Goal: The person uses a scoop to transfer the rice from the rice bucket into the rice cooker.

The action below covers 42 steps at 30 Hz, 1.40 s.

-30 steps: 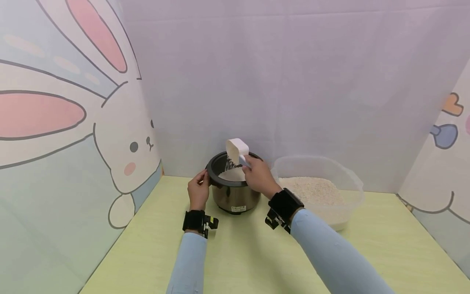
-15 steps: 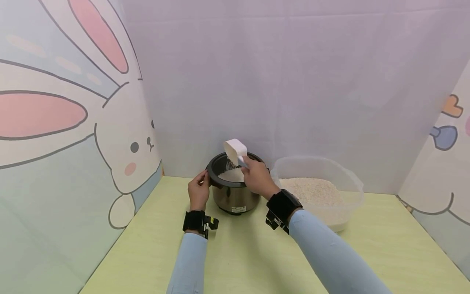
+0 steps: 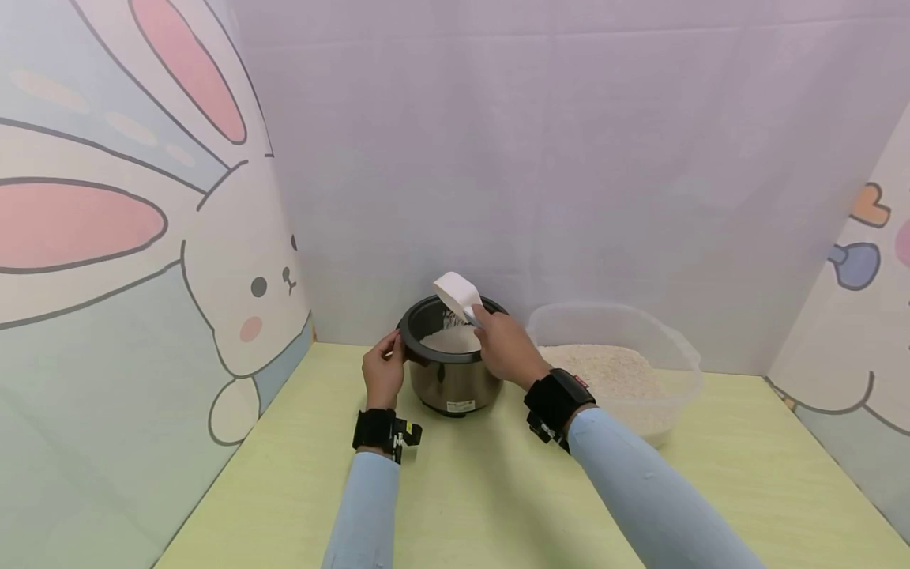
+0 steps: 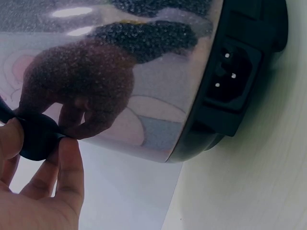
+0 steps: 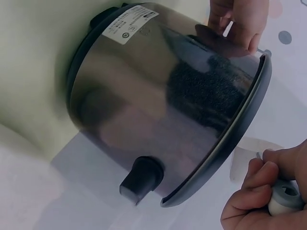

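Note:
A steel rice cooker point(image 3: 455, 386) with a dark rim stands lidless at the back of the table, white rice point(image 3: 453, 340) inside it. My left hand point(image 3: 384, 373) pinches the cooker's black side handle point(image 4: 38, 139) between thumb and fingers. Above the opening, my right hand point(image 3: 508, 348) grips a white measuring scoop point(image 3: 456, 294) by its handle, its mouth tipped down to the left. Some grains show against the dark inner wall below the scoop. The right wrist view has the grey-white handle end point(image 5: 285, 196) in the curled fingers.
Right of the cooker sits a clear plastic tub point(image 3: 686, 371) holding much loose rice point(image 3: 604, 371). A purple-grey cloth point(image 3: 640, 158) hangs close behind. A printed rabbit panel point(image 3: 235, 316) stands at the left. The cooker's power socket point(image 4: 232, 76) has no cord.
The scoop has tipped further over, and fewer grains show below it. My right wrist has turned and shifted slightly right. The left hand stays on the cooker's handle.

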{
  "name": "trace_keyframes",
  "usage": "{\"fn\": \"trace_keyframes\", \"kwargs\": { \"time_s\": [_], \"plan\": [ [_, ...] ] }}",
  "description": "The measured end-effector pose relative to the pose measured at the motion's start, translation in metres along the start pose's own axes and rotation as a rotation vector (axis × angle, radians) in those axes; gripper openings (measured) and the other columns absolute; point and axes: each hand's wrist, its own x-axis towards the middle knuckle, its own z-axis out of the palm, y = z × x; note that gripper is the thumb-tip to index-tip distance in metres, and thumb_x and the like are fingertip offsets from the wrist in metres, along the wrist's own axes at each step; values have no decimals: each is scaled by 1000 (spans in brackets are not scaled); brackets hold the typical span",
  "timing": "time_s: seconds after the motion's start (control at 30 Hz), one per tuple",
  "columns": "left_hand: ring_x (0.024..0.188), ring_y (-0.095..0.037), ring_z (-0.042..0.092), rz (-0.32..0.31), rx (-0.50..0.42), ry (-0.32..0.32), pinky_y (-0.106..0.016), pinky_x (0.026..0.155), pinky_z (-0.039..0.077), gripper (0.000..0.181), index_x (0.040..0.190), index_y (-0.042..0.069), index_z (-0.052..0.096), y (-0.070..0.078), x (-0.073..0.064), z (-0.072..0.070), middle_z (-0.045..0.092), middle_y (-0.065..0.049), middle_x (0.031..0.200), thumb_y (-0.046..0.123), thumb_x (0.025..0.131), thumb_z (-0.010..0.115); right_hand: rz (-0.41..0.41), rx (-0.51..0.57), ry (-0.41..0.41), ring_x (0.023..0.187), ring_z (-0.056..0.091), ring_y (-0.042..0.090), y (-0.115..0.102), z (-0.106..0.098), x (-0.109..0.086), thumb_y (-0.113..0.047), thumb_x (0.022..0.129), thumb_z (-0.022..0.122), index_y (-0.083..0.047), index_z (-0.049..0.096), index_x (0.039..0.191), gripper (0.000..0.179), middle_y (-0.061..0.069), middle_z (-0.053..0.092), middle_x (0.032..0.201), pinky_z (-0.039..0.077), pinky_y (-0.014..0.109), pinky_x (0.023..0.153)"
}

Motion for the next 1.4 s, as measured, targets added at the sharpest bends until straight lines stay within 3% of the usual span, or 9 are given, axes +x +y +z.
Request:
{"fn": "trace_keyframes", "kwargs": {
  "time_s": [0.13,0.37,0.53,0.7,0.83,1.03,1.4],
  "plan": [
    [85,-21,72,-5,-8,3,-22,76,62,24,123,1,74,-1,1,1,71,-21,114,10,103,64,-36,-47,6,93,63,35,4,-1,-3,-4,108,49,10,39,151,47,25,66,107,49,43,73],
    [91,-30,73,-20,-17,-7,-22,78,62,25,125,2,73,-1,0,-1,71,-20,114,9,103,63,-146,-293,-21,71,55,23,12,-2,-7,2,101,57,3,41,153,54,17,61,98,43,32,59],
    [94,-30,72,-17,-3,-2,-24,79,62,26,125,2,73,0,0,-2,72,-20,115,10,103,64,-252,-453,-14,71,52,23,21,-7,-10,5,92,67,1,45,151,63,16,61,97,48,34,61],
    [94,-28,72,-24,-6,9,-22,78,62,25,124,2,74,-1,1,-3,73,-19,115,11,102,65,-362,-559,19,68,53,25,35,-12,-13,8,94,63,2,47,147,56,14,59,88,48,35,59],
    [92,-27,72,-26,2,11,-22,77,62,24,123,2,74,-1,0,-3,73,-19,113,10,102,65,-401,-624,37,66,53,27,49,-21,-16,12,95,59,4,47,147,54,15,59,87,48,36,58],
    [91,-26,71,-36,5,13,-21,77,61,24,124,3,74,-1,0,-2,73,-19,111,10,103,65,-346,-627,65,65,51,29,72,-41,-25,14,91,59,5,47,148,58,16,56,85,49,40,59],
    [93,-28,72,-30,4,-4,-23,77,62,25,124,3,74,-3,2,-1,73,-18,114,11,103,64,-173,-643,-5,68,52,28,127,-70,-55,12,94,59,6,44,149,57,21,58,91,44,37,60]
  ]
}}
